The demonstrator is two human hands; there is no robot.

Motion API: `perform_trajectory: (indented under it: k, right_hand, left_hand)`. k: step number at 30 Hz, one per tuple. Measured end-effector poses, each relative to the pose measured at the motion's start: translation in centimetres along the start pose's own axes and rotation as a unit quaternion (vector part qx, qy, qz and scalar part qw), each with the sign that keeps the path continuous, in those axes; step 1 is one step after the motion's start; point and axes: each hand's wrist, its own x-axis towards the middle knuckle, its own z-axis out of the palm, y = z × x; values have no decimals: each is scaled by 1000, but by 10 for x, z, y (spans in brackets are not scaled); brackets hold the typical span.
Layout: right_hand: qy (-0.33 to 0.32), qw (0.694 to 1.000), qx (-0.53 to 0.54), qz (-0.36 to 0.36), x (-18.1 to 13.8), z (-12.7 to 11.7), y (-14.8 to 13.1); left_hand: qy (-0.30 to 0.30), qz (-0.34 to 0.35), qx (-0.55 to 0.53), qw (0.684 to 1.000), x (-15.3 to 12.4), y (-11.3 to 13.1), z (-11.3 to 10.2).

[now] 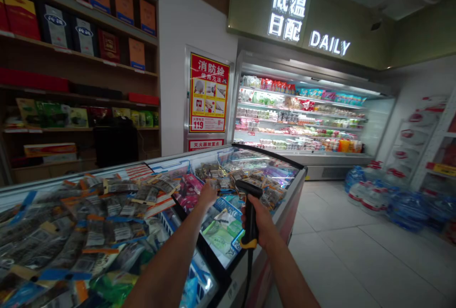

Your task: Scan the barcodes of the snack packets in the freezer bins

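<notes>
My right hand (261, 222) is wrapped round the grip of a black barcode scanner (248, 203) with a yellow base, its head pointed over the chest freezer (285, 208). A cable hangs from the scanner's handle. My left hand (207, 195) reaches forward over the freezer's glass lid, fingers curled down on or near the packets (221, 182) seen under it; what it touches I cannot make out. Under the glass lie several packets of frozen goods in grey, pink and green wrappers.
A lit open cooler (299, 118) with shelves of goods stands at the back under a "DAILY" sign. Wooden shelves (78, 61) with boxes fill the left wall. Packs of bottled water (384, 198) sit on the tiled floor at right. A red fire notice (208, 91) hangs on the white wall.
</notes>
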Motion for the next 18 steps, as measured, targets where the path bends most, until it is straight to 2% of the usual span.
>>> perform_trajectory:
  k: [2, 4, 7, 9, 11, 13, 16, 18]
  right_hand:
    - [-2, 1000, -3, 0, -1, 3, 2]
    - [-10, 1000, -5, 1, -2, 7, 5]
    - [-23, 1000, -4, 10, -4, 14, 12]
    - [-33, 999, -2, 21, -5, 20, 17]
    - [-46, 998, -2, 30, -7, 26, 21]
    - [-59, 998, -7, 35, -8, 32, 25]
    - [-64, 997, -16, 31, -11, 37, 29]
    - [-61, 998, -17, 32, -12, 37, 29]
  left_hand:
    - [8, 0, 58, 998, -2, -1, -4]
    - [42, -3, 132, 990, -8, -9, -19]
    - [133, -12, 243, 961, -19, -30, -56]
    - [170, -27, 304, 937, -27, -46, -82]
    - [150, -38, 344, 926, -32, -59, -101]
    - [95, -34, 367, 925, -35, -67, -112]
    - [32, -14, 377, 926, -39, -67, -112]
    - [20, 7, 378, 926, -45, -62, -109]
